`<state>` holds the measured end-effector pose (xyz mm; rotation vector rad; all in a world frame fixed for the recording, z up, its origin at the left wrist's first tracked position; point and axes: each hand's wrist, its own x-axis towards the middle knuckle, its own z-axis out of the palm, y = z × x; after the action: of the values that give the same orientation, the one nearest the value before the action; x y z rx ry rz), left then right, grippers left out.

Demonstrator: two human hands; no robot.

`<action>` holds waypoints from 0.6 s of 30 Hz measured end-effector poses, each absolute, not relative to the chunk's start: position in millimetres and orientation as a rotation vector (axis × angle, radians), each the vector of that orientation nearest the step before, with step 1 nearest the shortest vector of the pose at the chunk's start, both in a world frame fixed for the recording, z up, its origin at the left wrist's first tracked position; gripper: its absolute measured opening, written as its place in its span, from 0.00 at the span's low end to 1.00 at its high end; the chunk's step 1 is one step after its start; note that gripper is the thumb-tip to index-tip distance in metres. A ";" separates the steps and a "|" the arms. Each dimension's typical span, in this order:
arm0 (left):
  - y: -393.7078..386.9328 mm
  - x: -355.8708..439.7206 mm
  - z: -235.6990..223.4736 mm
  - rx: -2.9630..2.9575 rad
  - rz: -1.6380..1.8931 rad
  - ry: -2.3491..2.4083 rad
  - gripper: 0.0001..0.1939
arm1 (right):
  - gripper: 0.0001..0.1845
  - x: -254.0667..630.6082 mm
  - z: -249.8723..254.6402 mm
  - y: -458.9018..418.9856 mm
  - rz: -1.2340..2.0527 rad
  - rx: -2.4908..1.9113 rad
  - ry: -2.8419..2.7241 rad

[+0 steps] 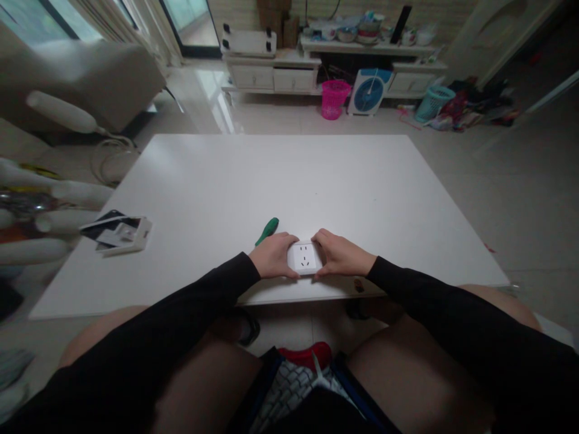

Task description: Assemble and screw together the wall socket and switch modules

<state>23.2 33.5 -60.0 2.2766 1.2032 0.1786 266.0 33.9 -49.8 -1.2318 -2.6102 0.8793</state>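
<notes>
A white wall socket (304, 258) with slotted holes faces up near the front edge of the white table (289, 175). My left hand (274, 255) grips its left side, thumb at the near edge and fingers at the far edge. On the opposite side my right hand (340, 253) holds it the same way. Just beyond my left hand lies a green-handled tool (268, 231), probably a screwdriver; its other end is hidden behind the hand. Close to the table's front edge, by my right wrist, is a small brown-orange mark or item (359, 285) that I cannot make out.
At the table's left end sits a white box-like frame (143, 234) with a dark flat piece across it. White padded bars (75, 191) stand beside that end. Across the floor are a pink basket (333, 99), a blue box fan (370, 93) and a cabinet (253, 77).
</notes>
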 end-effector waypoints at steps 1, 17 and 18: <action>33.8 23.2 -60.3 2.274 0.184 1.202 0.38 | 0.39 266.0 -50.1 33.7 0.881 -1.228 -2.610; 33.1 22.2 -60.8 2.289 0.152 1.201 0.45 | 0.37 264.6 -49.4 33.1 0.882 -1.231 -2.602; 33.1 22.1 -60.5 2.292 0.148 1.200 0.45 | 0.36 264.5 -48.5 33.0 0.886 -1.227 -2.606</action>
<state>22.1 33.1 -60.5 2.2919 1.1995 0.1482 264.5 33.0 -48.5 -1.2268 -2.6065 0.8855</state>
